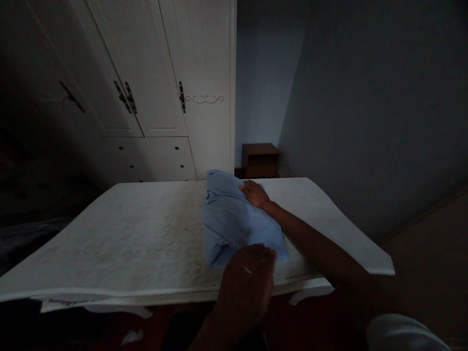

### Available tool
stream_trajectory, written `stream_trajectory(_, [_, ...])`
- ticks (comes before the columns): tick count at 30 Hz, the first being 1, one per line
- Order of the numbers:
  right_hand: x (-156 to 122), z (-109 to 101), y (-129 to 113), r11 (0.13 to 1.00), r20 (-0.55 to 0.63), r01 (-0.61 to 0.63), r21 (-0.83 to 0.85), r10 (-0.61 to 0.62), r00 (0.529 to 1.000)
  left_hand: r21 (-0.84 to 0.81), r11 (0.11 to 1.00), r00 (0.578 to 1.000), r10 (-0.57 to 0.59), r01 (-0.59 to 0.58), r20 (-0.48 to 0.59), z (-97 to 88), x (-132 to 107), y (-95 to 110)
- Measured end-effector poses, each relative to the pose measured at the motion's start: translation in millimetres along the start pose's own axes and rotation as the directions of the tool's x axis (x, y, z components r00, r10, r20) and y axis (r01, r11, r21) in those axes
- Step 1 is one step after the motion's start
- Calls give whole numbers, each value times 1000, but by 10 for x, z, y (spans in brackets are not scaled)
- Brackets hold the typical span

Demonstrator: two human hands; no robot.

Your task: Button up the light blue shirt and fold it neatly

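A folded light-blue cloth garment (pixel 234 217), creased on its left side, lies on the white table (pixel 146 229). Flat on the garment's far right edge rests my right hand (pixel 255 194), its fingers stretched out. My left hand (pixel 248 278) is at the near edge of the garment, dark and seen from its side. Its fingers are slightly curved and nothing shows in them; whether it touches the cloth is unclear. The left hand covers part of the garment's near edge.
Behind the table stands a white wardrobe (pixel 208 131) with dark handles and drawers. A small brown cabinet (pixel 261 161) sits in the corner beside a grey wall (pixel 365 107). The tabletop is stained, with a curved near edge.
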State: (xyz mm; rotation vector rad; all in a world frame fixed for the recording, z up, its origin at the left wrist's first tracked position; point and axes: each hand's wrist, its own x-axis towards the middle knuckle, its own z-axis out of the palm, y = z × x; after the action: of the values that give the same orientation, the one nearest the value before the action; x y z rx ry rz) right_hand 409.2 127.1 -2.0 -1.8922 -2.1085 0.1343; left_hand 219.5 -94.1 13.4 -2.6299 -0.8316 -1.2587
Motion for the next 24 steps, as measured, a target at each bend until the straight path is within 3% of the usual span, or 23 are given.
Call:
stream_trajectory(2, [0,5,4,1000,-25,4,14,-4,1000,132,970,972,-182,202,-150,-189,-104,-206])
stream_trajectory(4, [-4,9,1,1000,-39,3,30,-2,999,221,902,922,-328,371,-207,-301,-165,-415])
stream_trajectory(6, [-13,13,0,999,-46,3,40,-1,999,250,862,897,-410,441,-168,-321,-174,-577])
stream_trajectory(10, [-27,16,8,999,-64,27,25,-26,998,186,855,865,-500,484,48,-230,-135,-713])
stream_trajectory(13, [-34,13,10,999,-72,47,-10,-47,996,129,862,857,-503,490,110,-234,-211,-755])
stream_trajectory(19, [-40,5,13,997,-78,70,-36,-73,994,165,895,892,-435,414,121,-356,-565,-871])
stream_trajectory(24, [-40,5,23,997,-67,66,-39,-68,995,194,965,968,-208,179,140,-371,-552,-946])
